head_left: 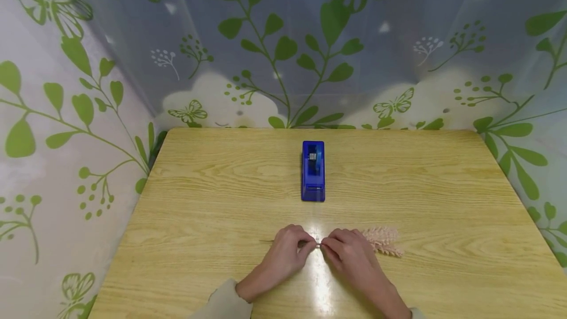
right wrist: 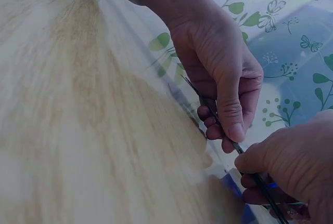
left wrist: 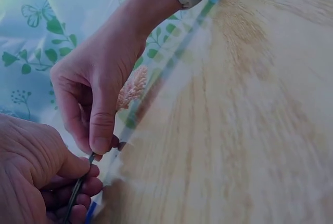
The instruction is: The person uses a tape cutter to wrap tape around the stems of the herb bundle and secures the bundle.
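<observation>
Stem (head_left: 283,241) of the pink artificial sprig (head_left: 383,241) lies flat on the wooden table (head_left: 199,201), its long axis running left to right across the lower centre of the head view. At its left part the left hand (head_left: 285,255) pinches the thin dark stem between thumb and curled fingers. Just right of that, nearly touching, the right hand (head_left: 350,255) pinches the same stem, thumb (left wrist: 102,130) pressed on top. The fluffy pink head sticks out past the right hand, toward the right of the frame. Both hands are equally close. Above them, mid-frame, stands a blue tape dispenser (head_left: 313,171); no writing on it can be read.
</observation>
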A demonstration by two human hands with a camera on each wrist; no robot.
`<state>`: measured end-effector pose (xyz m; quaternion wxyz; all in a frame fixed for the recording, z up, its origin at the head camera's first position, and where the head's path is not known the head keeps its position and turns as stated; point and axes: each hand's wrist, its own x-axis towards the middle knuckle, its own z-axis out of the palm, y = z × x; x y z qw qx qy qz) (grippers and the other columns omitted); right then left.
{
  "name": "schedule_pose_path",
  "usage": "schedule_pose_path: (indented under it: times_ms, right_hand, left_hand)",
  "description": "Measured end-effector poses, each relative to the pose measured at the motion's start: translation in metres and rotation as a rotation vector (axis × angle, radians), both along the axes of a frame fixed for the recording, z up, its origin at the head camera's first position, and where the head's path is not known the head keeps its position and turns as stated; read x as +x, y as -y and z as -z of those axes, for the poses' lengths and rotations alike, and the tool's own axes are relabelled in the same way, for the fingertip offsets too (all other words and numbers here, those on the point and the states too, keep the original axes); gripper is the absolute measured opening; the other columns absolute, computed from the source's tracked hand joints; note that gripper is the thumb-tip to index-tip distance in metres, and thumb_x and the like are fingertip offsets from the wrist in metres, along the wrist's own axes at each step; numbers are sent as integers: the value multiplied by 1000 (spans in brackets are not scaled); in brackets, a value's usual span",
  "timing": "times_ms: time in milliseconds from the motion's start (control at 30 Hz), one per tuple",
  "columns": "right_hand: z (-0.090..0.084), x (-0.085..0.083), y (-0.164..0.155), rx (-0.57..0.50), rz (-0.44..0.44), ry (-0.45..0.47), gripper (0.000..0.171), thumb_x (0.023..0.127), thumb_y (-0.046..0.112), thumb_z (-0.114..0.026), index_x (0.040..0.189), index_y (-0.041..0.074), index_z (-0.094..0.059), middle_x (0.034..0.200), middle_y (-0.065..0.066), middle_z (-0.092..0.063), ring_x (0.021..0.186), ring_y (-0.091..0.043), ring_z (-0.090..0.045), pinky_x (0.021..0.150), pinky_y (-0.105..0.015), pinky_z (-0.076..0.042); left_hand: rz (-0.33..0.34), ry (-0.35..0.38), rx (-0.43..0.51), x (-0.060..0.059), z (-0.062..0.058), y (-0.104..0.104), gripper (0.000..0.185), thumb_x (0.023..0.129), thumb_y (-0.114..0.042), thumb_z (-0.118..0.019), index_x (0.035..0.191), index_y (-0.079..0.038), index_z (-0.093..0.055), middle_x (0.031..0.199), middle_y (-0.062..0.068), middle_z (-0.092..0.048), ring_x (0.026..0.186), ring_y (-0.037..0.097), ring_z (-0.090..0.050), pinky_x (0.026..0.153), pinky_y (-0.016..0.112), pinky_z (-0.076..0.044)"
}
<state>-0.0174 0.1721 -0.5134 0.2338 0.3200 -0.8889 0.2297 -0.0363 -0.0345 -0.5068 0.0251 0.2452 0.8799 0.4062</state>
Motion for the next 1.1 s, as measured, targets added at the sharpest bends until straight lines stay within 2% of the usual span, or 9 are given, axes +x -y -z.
schedule_pose_path:
  times_ms: [200,300,667,933,1100]
  right_hand:
    - [1,3,2,53,41,62,4,89,13,-78,90,16,-76,90,6,-68,80,-13,-62,71,-31,-48]
    - [2,3,2,78,38,57,4,90,13,-76,89,15,-74,90,5,-67,81,-14,-61,71,-32,-48]
    - [3,4,7,88,63,-17,9,84,8,-80,85,13,-72,85,3,-64,76,-16,-60,70,-35,-49]
    - [3,5,8,117,91,-20,10,82,5,-77,88,12,-74,87,3,-65,78,-17,-62,73,-36,-51]
    - [2,5,8,87,91,-11,10,82,4,-78,86,12,-74,84,4,-63,74,-16,-59,72,-36,-49]
  left_hand:
    - [-22,-29,55,0,6,0,5,88,-4,-80,88,-8,-81,79,-3,-71,75,4,-59,72,20,-51]
    - [-27,-42,59,0,8,-1,5,88,-4,-81,88,-9,-81,79,-3,-71,75,4,-60,72,19,-51]
    - [-37,-100,14,2,8,-4,5,87,-5,-81,86,-10,-80,78,-4,-69,75,4,-56,70,16,-48]
    - [-71,-126,2,3,7,-4,5,86,-6,-83,85,-11,-81,78,-5,-69,74,5,-53,68,18,-45]
    - [-77,-135,-10,4,6,-4,5,85,-8,-84,86,-12,-81,80,-5,-70,77,8,-57,70,20,-48]
